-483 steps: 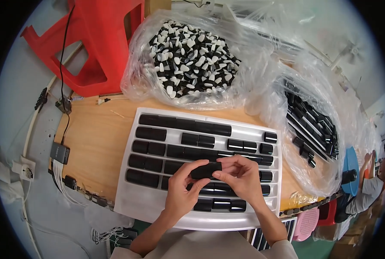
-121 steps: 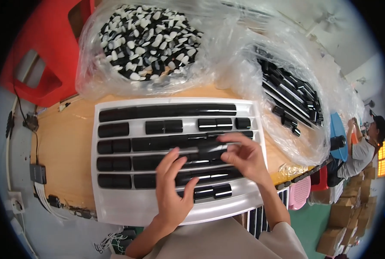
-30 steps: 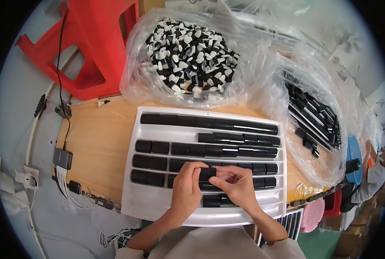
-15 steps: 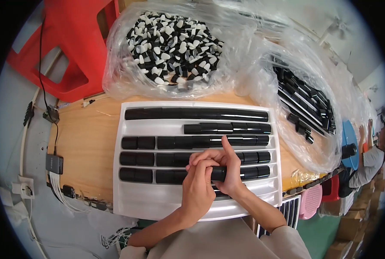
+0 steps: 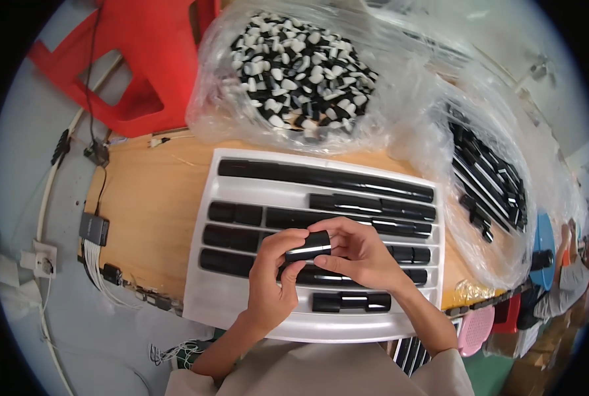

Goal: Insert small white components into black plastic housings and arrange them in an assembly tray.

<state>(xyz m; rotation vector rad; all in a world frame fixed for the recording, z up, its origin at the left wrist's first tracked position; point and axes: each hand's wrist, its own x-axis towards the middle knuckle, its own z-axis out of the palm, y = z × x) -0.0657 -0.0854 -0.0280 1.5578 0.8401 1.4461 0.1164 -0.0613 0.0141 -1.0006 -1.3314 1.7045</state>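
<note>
Both my hands hold a short glossy black cylinder (image 5: 311,247) above the tray, lying nearly level. My left hand (image 5: 268,280) is closed on its left end, with fingertips above and the thumb below. At the other end, my right hand (image 5: 364,256) grips it between fingers and thumb. Under them lies a white slotted tray (image 5: 347,328). Its grooves carry rows of black cylinders (image 5: 321,178) laid end to end, partly hidden by my hands. A short row of black cylinders (image 5: 351,302) lies in the groove nearest me.
Behind the tray, a clear plastic bag (image 5: 208,109) holds many small black and white pieces. Another clear bag (image 5: 413,135) on the right contains black cylinders. A red stool (image 5: 156,63) stands at the far left, and a grey cable box (image 5: 94,229) sits at the table's left edge.
My hands were clasped around a black cylinder with the right thumb raised; now fingertips of both hands pinch it, fully showing. The view has shifted, with the tray appearing farther right and tilted.
</note>
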